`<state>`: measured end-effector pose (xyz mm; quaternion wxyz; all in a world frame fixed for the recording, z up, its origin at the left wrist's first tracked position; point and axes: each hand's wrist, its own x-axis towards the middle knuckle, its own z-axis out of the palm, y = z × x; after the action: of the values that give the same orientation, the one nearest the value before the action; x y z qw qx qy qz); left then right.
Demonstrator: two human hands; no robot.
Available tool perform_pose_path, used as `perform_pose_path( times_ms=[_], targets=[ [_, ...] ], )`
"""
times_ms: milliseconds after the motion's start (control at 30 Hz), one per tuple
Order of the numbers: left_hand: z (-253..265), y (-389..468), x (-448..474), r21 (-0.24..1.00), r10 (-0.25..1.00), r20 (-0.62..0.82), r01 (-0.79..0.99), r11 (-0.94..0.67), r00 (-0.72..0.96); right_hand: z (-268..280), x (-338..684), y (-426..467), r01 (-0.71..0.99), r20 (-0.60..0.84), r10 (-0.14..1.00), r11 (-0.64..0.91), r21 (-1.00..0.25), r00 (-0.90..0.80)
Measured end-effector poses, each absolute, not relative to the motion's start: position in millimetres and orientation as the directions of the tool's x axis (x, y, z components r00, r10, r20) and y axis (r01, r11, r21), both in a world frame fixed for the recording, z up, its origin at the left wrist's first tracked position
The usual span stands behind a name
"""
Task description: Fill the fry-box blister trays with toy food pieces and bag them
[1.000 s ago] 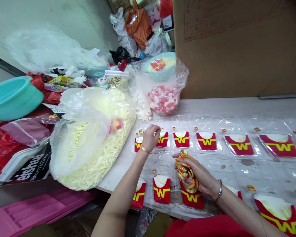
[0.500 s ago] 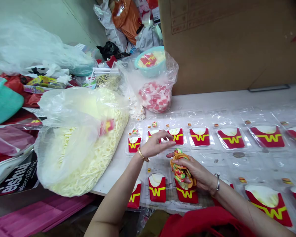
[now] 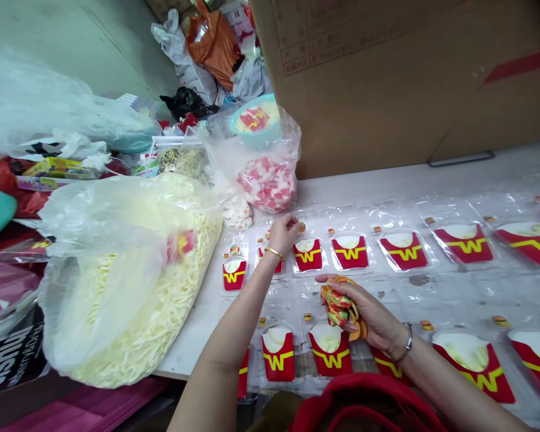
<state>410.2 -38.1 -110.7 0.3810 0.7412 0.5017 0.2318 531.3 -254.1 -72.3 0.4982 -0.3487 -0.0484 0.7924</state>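
Both hands are busy: the right hand (image 3: 372,312) is closed around a bunch of small multicoloured burger pieces (image 3: 339,306), a ready supply, while the left hand (image 3: 285,231) pinches one tiny burger (image 3: 301,227) over a pocket of the clear blister tray (image 3: 414,282). Red fry cartons (image 3: 350,252) marked with a yellow "W" fill pockets toward three o'clock. At nine o'clock sits a plastic bag of pale fries (image 3: 139,288); at twelve, a cardboard box (image 3: 387,84).

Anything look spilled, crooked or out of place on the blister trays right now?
Nothing stands out. The red fry cartons sit upright in their tray pockets. The left hand pinches a small burger piece; the right hand holds a bunch of colourful pieces.
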Motion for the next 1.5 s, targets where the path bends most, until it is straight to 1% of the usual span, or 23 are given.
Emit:
perform_pose_path(
  times_ms=[67, 133, 200, 233, 267, 300, 333, 400, 433, 467, 500, 567, 667, 800, 967, 1033, 1100, 1167, 1233, 1333, 1400, 1467, 1500],
  targets=[
    [-115.5, -33.8, 416.9, 0.647, 0.915, -0.035, 0.706, -0.286, 0.402, -72.4, 538.1, -254.0, -0.791, -0.511, 0.823, -0.477, -0.383, -0.249],
    [-115.7, -34.0, 421.3, 0.486, 0.912, -0.001, 0.797, -0.357, 0.409, -72.7, 544.4, -253.4, -0.819, -0.520, 0.821, -0.456, -0.348, -0.236],
    [-110.3, -38.1, 423.5, 0.372, 0.899, 0.058, 0.826, -0.423, 0.434, -73.1, 549.7, -252.4, -0.843, -0.517, 0.828, -0.427, -0.327, -0.219],
    [-105.0, -42.2, 423.9, 0.350, 0.885, 0.089, 0.818, -0.458, 0.457, -73.2, 551.7, -251.9, -0.852, -0.515, 0.832, -0.412, -0.323, -0.207],
    [-98.0, -48.0, 424.1, 0.362, 0.866, 0.110, 0.792, -0.492, 0.487, -73.3, 553.2, -251.4, -0.858, -0.517, 0.833, -0.400, -0.322, -0.195],
    [-89.4, -56.1, 424.0, 0.413, 0.844, 0.115, 0.748, -0.520, 0.524, -73.4, 554.1, -251.0, -0.861, -0.527, 0.831, -0.391, -0.325, -0.178],
    [-79.8, -66.5, 423.8, 0.495, 0.818, 0.102, 0.685, -0.535, 0.565, -73.5, 554.3, -250.7, -0.862, -0.541, 0.826, -0.382, -0.334, -0.156],
    [-59.8, -93.9, 423.9, 0.675, 0.740, 0.036, 0.530, -0.513, 0.671, -73.7, 552.9, -250.5, -0.857, -0.571, 0.816, -0.357, -0.372, -0.092],
    [-51.2, -109.6, 424.4, 0.737, 0.695, -0.002, 0.471, -0.485, 0.719, -73.8, 551.2, -250.7, -0.851, -0.583, 0.811, -0.342, -0.399, -0.053],
    [-44.4, -125.2, 425.2, 0.769, 0.657, -0.033, 0.439, -0.465, 0.753, -73.8, 549.1, -251.1, -0.842, -0.594, 0.804, -0.325, -0.430, -0.007],
    [-39.8, -139.6, 426.3, 0.779, 0.639, -0.054, 0.433, -0.454, 0.767, -73.7, 546.6, -251.8, -0.830, -0.604, 0.796, -0.311, -0.463, 0.039],
    [-37.0, -161.4, 429.0, 0.776, 0.648, -0.081, 0.456, -0.436, 0.758, -73.3, 541.5, -254.0, -0.803, -0.616, 0.781, -0.301, -0.515, 0.102],
    [-41.8, -173.3, 432.0, 0.791, 0.692, -0.119, 0.489, -0.367, 0.712, -72.3, 536.5, -258.1, -0.782, -0.616, 0.780, -0.314, -0.538, 0.112],
    [-47.2, -169.3, 433.8, 0.848, 0.730, -0.147, 0.465, -0.254, 0.667, -71.2, 538.7, -262.0, -0.823, -0.622, 0.779, -0.300, -0.482, 0.081],
    [-58.9, -150.7, 441.2, 0.945, 0.724, -0.168, 0.318, -0.074, 0.669, -72.1, 549.9, -262.8, -0.879, -0.588, 0.809, -0.264, -0.397, 0.022],
    [-67.3, -135.4, 449.9, 0.952, 0.776, -0.137, 0.297, -0.068, 0.616, -74.6, 554.9, -263.9, -0.892, -0.578, 0.816, -0.245, -0.381, 0.022],
    [-75.7, -116.8, 463.0, 0.941, 0.837, -0.065, 0.311, -0.129, 0.544, -77.6, 560.3, -266.3, -0.900, -0.571, 0.821, -0.234, -0.367, 0.019],
    [-83.2, -98.1, 478.9, 0.907, 0.857, 0.001, 0.360, -0.218, 0.515, -79.5, 566.0, -269.4, -0.897, -0.575, 0.818, -0.235, -0.376, 0.027],
    [-90.7, -82.3, 494.8, 0.834, 0.851, 0.014, 0.463, -0.300, 0.526, -78.9, 571.8, -272.6, -0.880, -0.588, 0.806, -0.232, -0.415, 0.065],
    [-102.7, -66.9, 513.3, 0.638, 0.834, -0.016, 0.647, -0.417, 0.552, -74.5, 580.4, -276.3, -0.852, -0.594, 0.795, -0.222, -0.475, 0.124],
    [-108.8, -62.5, 520.5, 0.513, 0.824, -0.016, 0.712, -0.480, 0.567, -71.5, 585.5, -277.7, -0.836, -0.581, 0.801, -0.212, -0.505, 0.147],
    [-109.2, -62.9, 523.8, 0.433, 0.818, 0.007, 0.735, -0.521, 0.575, -69.8, 589.9, -278.2, -0.818, -0.571, 0.803, -0.209, -0.537, 0.170],
    [-106.1, -65.1, 524.1, 0.423, 0.819, 0.025, 0.736, -0.529, 0.574, -69.8, 591.8, -278.2, -0.810, -0.569, 0.802, -0.207, -0.549, 0.180]
  ],
)
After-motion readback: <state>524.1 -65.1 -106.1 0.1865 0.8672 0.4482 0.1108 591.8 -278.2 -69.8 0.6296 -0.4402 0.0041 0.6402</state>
